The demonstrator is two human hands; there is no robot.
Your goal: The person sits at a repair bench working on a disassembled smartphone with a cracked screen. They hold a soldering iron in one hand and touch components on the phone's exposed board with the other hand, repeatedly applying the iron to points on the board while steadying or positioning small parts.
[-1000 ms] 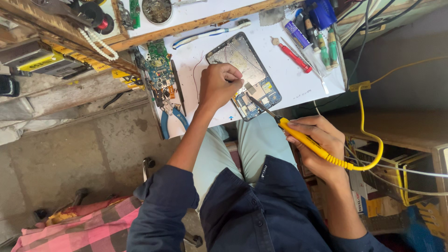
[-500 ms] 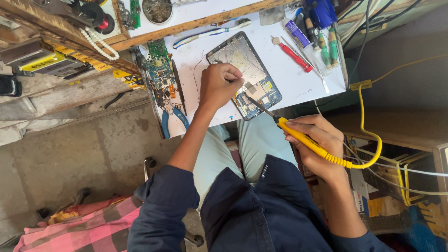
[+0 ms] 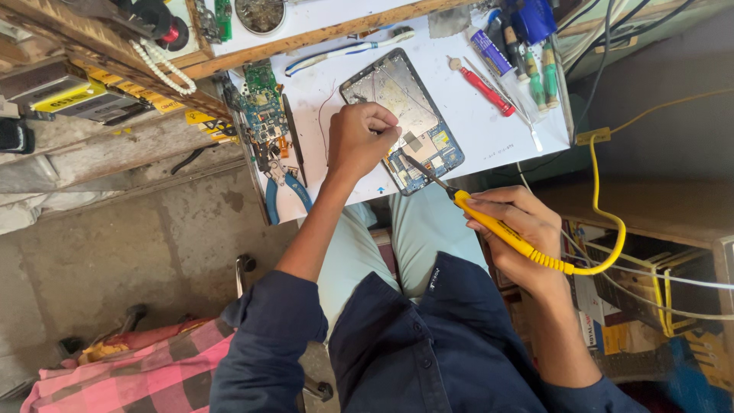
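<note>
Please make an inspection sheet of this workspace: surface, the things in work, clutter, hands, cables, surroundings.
Surface: white board, marked, crowded.
Job's things: opened tablet, circuitry bare; yellow soldering iron, tip at the tablet's lower part.
Clutter: green circuit board, blue pliers, red screwdriver, green screwdrivers, tube, white-blue strip tool.
Hands: left hand rests on the tablet, fingers curled; right hand grips the iron.
Cables: yellow cord loops to the right; white wires below it.
Surroundings: concrete floor, pink checked cloth.
</note>
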